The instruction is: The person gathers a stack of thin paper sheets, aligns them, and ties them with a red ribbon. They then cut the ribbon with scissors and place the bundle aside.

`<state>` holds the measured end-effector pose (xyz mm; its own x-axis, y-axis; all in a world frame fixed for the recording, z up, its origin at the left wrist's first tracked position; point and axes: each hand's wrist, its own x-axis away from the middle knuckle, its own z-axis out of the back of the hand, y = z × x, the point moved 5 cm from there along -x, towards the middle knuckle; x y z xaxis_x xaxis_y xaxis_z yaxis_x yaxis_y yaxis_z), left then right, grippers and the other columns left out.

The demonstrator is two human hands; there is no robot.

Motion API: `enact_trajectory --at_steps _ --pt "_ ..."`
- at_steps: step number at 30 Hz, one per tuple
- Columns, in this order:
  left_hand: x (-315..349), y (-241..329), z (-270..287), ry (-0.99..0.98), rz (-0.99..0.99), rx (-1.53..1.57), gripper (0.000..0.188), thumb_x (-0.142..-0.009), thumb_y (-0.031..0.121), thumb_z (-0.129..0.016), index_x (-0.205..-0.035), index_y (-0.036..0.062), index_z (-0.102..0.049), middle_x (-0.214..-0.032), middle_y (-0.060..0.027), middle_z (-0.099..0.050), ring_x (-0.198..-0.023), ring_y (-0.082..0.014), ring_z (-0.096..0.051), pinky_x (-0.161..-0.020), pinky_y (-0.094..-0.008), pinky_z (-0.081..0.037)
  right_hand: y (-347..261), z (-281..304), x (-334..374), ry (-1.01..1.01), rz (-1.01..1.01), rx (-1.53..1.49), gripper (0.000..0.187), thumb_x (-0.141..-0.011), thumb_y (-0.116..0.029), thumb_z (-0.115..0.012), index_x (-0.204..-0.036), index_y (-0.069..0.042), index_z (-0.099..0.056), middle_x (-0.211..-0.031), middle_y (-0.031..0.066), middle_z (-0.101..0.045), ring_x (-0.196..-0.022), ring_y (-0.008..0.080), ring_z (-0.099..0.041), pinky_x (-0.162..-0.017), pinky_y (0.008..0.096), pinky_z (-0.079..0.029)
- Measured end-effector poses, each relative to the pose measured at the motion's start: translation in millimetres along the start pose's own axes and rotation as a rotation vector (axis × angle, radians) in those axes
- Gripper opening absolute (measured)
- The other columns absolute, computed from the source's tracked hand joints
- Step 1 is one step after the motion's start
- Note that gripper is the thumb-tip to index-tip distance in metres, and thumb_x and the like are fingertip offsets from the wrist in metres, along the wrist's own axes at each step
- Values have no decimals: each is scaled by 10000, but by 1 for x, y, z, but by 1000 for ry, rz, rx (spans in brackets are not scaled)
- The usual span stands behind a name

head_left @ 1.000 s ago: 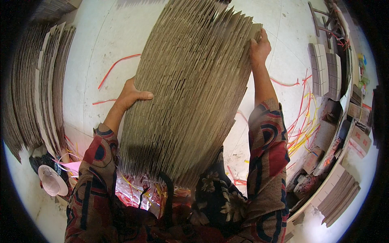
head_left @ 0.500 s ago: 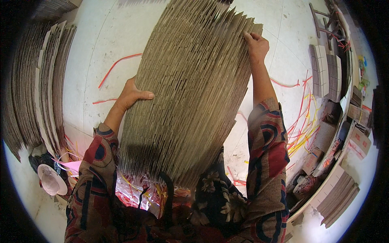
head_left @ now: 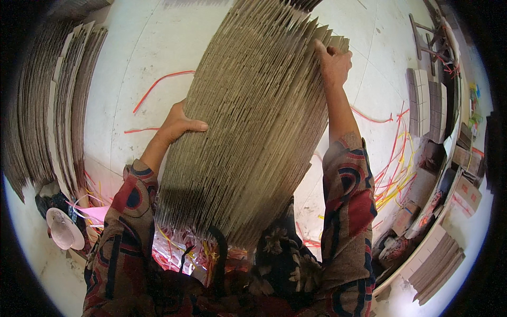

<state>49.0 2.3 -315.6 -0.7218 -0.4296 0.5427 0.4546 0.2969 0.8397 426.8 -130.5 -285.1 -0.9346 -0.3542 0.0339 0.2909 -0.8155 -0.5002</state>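
Note:
A long, thick stack of brown cardboard sheets [head_left: 248,121] fills the middle of the view, its many edges facing up and fanned at the far right corner. My left hand [head_left: 182,124] is closed on the stack's left side, thumb lying over the sheet edges and the other fingers hidden behind. On the far right, my right hand [head_left: 334,66] pinches the outermost cardboard edges between thumb and fingers. The near end of the stack reaches close to my body.
More cardboard stacks [head_left: 37,105] stand on the left. Red straps [head_left: 163,79] and a yellow-and-red strap tangle [head_left: 396,179] lie on the pale floor. A pale hat [head_left: 64,228] is at lower left. Cardboard bundles [head_left: 420,103] and boxes [head_left: 465,196] line the right side.
The stack and both hands sit slightly further right in view, as does much of the background. My right hand's fingers have curled a little more at the sheet edges; both hands keep their hold.

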Motion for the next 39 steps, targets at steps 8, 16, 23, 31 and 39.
enact_trajectory --at_steps 8,16,23,31,39 --pt "-3 0 -2 -7 -24 18 839 -548 210 -811 -1260 -46 -448 -1141 -133 -580 -1056 -231 -543 -944 -342 -403 15 -14 -13 77 206 -12 427 -755 -360 -641 -1119 -135 -641 -1453 224 -194 -1331 389 -233 -977 598 -321" --pt "-2 0 -1 -9 -44 20 824 -552 209 -810 -1254 -41 -456 -1136 -128 -582 -1045 -229 -547 -937 -344 -407 -25 -8 3 -29 49 193 757 -780 -721 -430 -1083 -68 -664 -1453 228 -231 -1352 441 -122 -1001 659 -203" --pt "-1 1 1 6 -69 -10 800 -554 221 -811 -1236 -32 -479 -1113 -113 -593 -1003 -220 -569 -907 -347 -432 -33 -11 10 -41 87 269 755 -728 -715 -505 -1090 -70 -659 -1447 240 -234 -1351 447 -119 -1011 649 -184" --pt "-3 1 0 -25 -34 -7 873 -534 220 -823 -1267 -53 -435 -1156 -143 -571 -1070 -241 -534 -964 -340 -387 -24 -14 4 71 243 167 608 -778 -246 -562 -1360 -251 -384 -1471 177 -224 -1369 381 -150 -1007 676 -139" --pt "-2 0 2 -5 -13 -7 858 -537 212 -821 -1260 -54 -444 -1138 -140 -580 -1055 -237 -544 -957 -336 -395 -54 -21 15 175 721 355 717 -784 87 -454 -1326 -379 -395 -1487 86 -236 -1385 273 -185 -1059 625 -88"
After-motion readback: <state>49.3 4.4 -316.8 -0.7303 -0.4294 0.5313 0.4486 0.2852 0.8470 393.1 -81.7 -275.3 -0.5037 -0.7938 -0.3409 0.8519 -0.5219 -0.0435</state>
